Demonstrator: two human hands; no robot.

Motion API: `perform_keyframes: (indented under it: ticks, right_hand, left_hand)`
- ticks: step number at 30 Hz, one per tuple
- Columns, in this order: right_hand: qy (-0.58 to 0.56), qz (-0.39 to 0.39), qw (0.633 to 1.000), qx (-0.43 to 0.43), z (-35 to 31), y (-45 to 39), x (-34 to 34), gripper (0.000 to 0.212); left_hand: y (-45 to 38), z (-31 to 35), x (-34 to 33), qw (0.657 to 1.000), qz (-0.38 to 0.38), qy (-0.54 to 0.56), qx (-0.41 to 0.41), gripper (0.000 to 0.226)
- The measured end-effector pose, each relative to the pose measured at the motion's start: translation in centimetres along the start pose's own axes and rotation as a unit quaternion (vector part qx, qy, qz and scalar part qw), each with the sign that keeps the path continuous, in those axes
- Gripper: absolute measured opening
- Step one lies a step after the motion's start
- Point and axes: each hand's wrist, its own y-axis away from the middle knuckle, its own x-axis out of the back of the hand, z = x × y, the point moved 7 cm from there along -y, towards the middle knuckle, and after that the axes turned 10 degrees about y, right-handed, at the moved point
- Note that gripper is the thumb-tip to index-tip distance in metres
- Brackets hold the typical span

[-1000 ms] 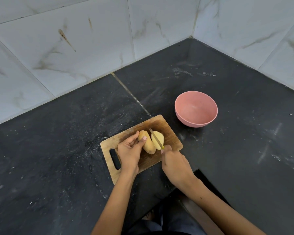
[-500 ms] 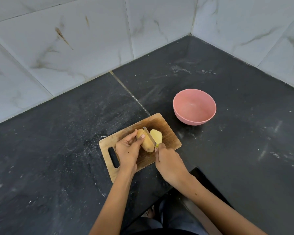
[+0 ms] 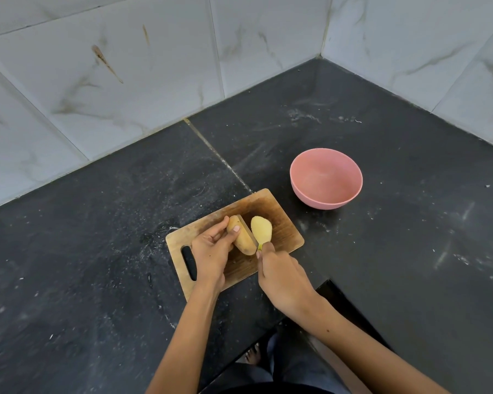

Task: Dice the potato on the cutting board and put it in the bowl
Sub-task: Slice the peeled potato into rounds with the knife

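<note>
— Two pieces on the cutting board now: skin-side half pinned under the left hand, cut half lying face up just beside it, nearer the bowl.

— And the grips?

— Left thumb and fingers curled round the skin-side half. Right hand wrapped round the knife handle, blade down in the gap between the halves.

— Biggest risk?

— Probably a nicked left thumb. Sits right against the blade's flat. Could happen with one sideways slip on that rounded skin.

— Anything else?

— Rocking, likely. Held half rests on its curve, not on its flat. Safer turned cut face down before slicing. Loose half could also get nudged by the blade and slide toward the board's far edge, perhaps off onto the dark counter.

— Bowl?

— Pink, nothing visible inside, well apart from the hands, just past the board's far corner. Not likely to be knocked yet. No dice made so far; plenty of cutting left.
</note>
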Motion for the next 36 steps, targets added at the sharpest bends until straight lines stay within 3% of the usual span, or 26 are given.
perform_keyframes:
  ticks: [5,22,36]
  right_hand:
    - [0.037,-0.026,0.999,0.002,0.3,1.4,-1.0,0.018]
    - [0.043,-0.011,0.999,-0.027,0.9,-0.2,-1.0,0.024]
    - [0.053,-0.047,0.997,-0.033,-0.3,-2.0,-0.4,0.045]
  left_hand:
    - [0.0,0.0,0.5,1.000,-0.007,0.006,0.012,0.038]
    - [-0.2,-0.1,0.0,0.999,0.023,-0.035,-0.028,0.040]
    - [-0.3,0.4,-0.2,0.997,0.019,-0.056,-0.047,0.040]
